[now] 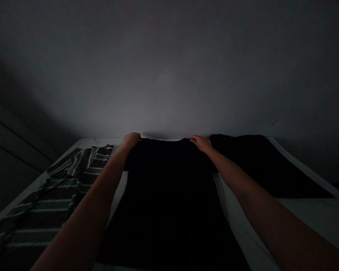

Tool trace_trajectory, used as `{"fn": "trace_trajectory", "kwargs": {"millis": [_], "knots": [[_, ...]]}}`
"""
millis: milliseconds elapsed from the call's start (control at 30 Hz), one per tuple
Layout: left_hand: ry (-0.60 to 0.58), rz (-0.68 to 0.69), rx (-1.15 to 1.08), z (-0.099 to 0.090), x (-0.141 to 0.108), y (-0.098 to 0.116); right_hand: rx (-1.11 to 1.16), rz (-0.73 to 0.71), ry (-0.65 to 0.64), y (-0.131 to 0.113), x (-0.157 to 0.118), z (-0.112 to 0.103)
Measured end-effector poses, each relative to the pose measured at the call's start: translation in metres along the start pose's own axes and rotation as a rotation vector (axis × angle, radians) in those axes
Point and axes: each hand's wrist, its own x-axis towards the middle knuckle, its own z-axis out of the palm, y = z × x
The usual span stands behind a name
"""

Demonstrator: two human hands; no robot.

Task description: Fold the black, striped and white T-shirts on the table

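Observation:
A black short-sleeved T-shirt (pixel 169 195) lies spread out in the middle of the white table, its neckline toward the wall. My left hand (pixel 132 140) pinches the shirt at its left shoulder. At the right shoulder, the fingers of my right hand (pixel 201 143) are closed on the fabric in the same way. Both arms reach forward along the shirt's sides. The cloth is so dark that its folds and any print cannot be made out.
To the left lies a dark striped garment (pixel 53 205) with green and white bands. Another black piece of cloth (pixel 260 165) is laid flat at the right. The white table (pixel 307 218) ends at a grey wall (pixel 164 75). Panelled doors or drawers (pixel 14 150) stand at far left.

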Motion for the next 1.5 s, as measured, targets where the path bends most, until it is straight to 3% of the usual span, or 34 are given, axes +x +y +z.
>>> {"fn": "trace_trajectory", "kwargs": {"millis": [167, 300, 367, 500, 633, 800, 967, 1133, 1333, 1500], "knots": [[0.015, -0.040, 0.029, 0.008, -0.001, 0.018, -0.135, 0.000, 0.016, -0.014, 0.001, -0.007], [0.189, -0.014, 0.021, 0.003, -0.031, 0.046, -0.184, -0.080, 0.119, -0.052, -0.024, -0.013], [0.229, 0.106, -0.002, 0.003, -0.059, 0.060, -0.114, -0.253, 0.083, -0.074, -0.051, -0.011], [0.062, 0.450, -0.048, 0.013, -0.134, 0.069, 0.003, -0.637, -0.153, -0.103, -0.118, -0.005], [-0.126, 0.594, -0.088, 0.024, -0.212, 0.057, 0.076, -0.763, -0.280, -0.105, -0.178, -0.009], [-0.221, 0.664, -0.122, 0.015, -0.293, 0.040, 0.173, -0.859, -0.337, -0.099, -0.242, -0.028], [-0.203, 0.679, -0.147, 0.000, -0.359, 0.025, 0.228, -0.847, -0.361, -0.094, -0.310, -0.052], [-0.095, 0.547, -0.112, -0.008, -0.402, 0.009, 0.269, -0.790, -0.272, -0.080, -0.377, -0.065], [0.053, 0.350, -0.152, -0.009, -0.417, 0.001, 0.234, -0.476, 0.096, -0.048, -0.423, -0.068], [0.017, 0.254, -0.139, -0.013, -0.408, 0.002, 0.220, -0.388, 0.142, -0.036, -0.427, -0.070]]}}
